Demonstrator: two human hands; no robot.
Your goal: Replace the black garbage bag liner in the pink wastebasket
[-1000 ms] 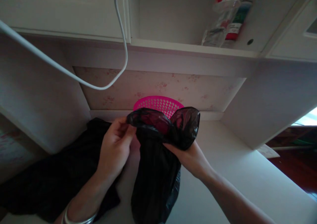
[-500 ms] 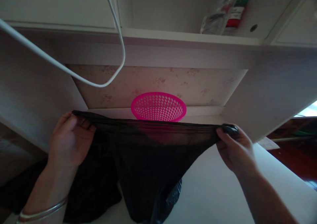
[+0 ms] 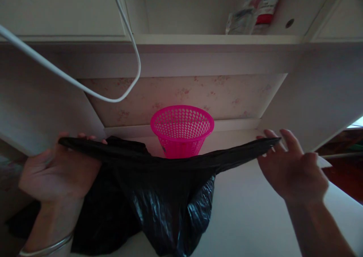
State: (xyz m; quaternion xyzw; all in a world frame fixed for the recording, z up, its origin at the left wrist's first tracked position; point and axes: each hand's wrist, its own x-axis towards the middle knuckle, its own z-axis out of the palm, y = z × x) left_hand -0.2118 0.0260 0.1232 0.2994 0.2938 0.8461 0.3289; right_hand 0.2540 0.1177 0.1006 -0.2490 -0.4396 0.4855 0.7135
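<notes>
A black plastic bag (image 3: 170,196) hangs by its mouth, stretched sideways between my two hands. My left hand (image 3: 61,170) holds the left end of the rim, with its fingertips showing just above the edge. At the right end, the rim lies across the fingers of my right hand (image 3: 293,170), whose palm faces up and whose fingers are partly spread. Beyond the bag stands a pink perforated basket (image 3: 182,124), its lower part hidden behind the rim. More black plastic (image 3: 104,211) lies to the left, under and beside my left forearm.
A white cable (image 3: 113,98) loops down in front at the upper left. Overhead, a cabinet shelf (image 3: 215,39) holds a clear plastic package (image 3: 241,20) and a red-and-green bottle (image 3: 266,13). White side panels flank the white surface (image 3: 241,211), and patterned wallpaper (image 3: 227,94) covers the back.
The bag's rim has folded down and sags in the middle, showing more of the pink basket. My hands have moved apart and slightly lower, and my right fingers have loosened from a pinch.
</notes>
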